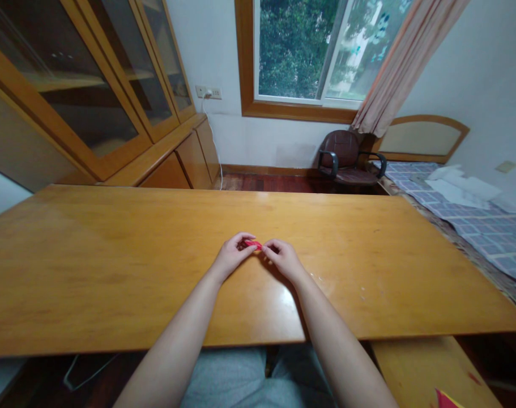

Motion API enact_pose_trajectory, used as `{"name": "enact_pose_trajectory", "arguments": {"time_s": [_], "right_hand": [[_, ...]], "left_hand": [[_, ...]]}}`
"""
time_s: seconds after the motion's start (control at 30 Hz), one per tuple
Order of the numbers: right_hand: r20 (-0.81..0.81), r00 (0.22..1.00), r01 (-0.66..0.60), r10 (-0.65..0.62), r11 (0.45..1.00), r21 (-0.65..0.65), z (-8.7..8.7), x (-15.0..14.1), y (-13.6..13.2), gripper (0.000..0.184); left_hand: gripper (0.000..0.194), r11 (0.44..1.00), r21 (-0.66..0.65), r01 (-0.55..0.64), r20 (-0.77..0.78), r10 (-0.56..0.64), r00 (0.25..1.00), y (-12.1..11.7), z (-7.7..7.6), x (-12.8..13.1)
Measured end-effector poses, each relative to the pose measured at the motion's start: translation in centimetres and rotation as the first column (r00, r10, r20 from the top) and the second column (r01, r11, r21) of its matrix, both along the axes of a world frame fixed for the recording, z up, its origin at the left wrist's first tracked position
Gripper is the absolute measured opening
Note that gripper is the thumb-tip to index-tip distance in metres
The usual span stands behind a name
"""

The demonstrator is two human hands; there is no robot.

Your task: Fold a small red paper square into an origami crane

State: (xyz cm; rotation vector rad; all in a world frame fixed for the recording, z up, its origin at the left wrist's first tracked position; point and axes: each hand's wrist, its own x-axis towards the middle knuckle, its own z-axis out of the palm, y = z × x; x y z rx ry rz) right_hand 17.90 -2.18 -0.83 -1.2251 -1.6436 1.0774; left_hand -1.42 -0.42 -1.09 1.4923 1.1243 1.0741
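A small red object [253, 244], perhaps folded paper, is held just above the middle of the wooden desk [113, 272]. My left hand [235, 253] is closed around its left part, with the thumb in front and the fingers behind. At its right end, my right hand [282, 258] pinches it between thumb and forefinger. The fingers cover much of the red piece, and its exact kind is too small to make out.
An open drawer or side shelf [427, 368] sits below the desk's right front edge, with a red and yellow item [445, 399] on it. Beyond the desk stand a glass-door cabinet [156, 130], a brown armchair [345, 156] and a bed [474, 215].
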Motion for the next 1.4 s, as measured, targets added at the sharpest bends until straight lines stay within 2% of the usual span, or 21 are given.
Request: {"name": "enact_pose_trajectory", "arguments": {"time_s": [0.23, 0.43, 0.67, 0.8, 0.9, 1.07, 1.23, 1.4], "right_hand": [[0.15, 0.988, -0.04, 0.025, 0.994, 0.098, 0.3, -0.3, -0.1, 0.017], [0.208, 0.978, -0.065, 0.034, 0.987, 0.146, 0.7, -0.4, -0.2, 0.018], [0.211, 0.976, -0.001, -0.053, 0.969, 0.246, 0.3, -0.3, -0.1, 0.015], [0.226, 0.961, 0.07, -0.159, 0.932, 0.357, 0.1, -0.2, -0.1, 0.013], [0.259, 0.94, 0.095, -0.22, 0.903, 0.42, 0.1, -0.3, -0.3, 0.013], [0.385, 0.892, 0.008, -0.235, 0.862, 0.507, 0.2, -0.6, -0.8, 0.013], [0.472, 0.847, -0.104, -0.244, 0.794, 0.598, 0.5, -0.8, -1.1, 0.014], [0.485, 0.834, -0.139, -0.262, 0.752, 0.644, 0.7, -0.8, -1.4, 0.017]], "left_hand": [[0.027, 0.999, 0.022, 0.026, -0.029, -0.026, 0.999, -0.1, 0.0, -0.3], [0.03, 0.998, 0.06, 0.035, -0.056, -0.032, 0.998, -0.2, 0.1, -0.2], [0.037, 0.997, 0.079, -0.008, -0.102, 0.016, 0.995, 0.1, -0.1, 0.3], [0.037, 0.985, 0.144, -0.091, -0.05, 0.099, 0.994, 0.5, -0.4, 0.3], [0.036, 0.993, 0.086, -0.075, 0.023, 0.074, 0.997, 0.4, -0.3, 0.3], [0.034, 0.999, -0.047, 0.019, 0.072, -0.016, 0.997, -0.1, 0.3, 0.2], [0.035, 0.998, -0.062, -0.013, 0.092, 0.019, 0.996, -0.1, 0.7, 0.1], [0.033, 0.999, -0.046, -0.015, 0.166, 0.022, 0.986, -0.2, 0.9, -0.1]]}}
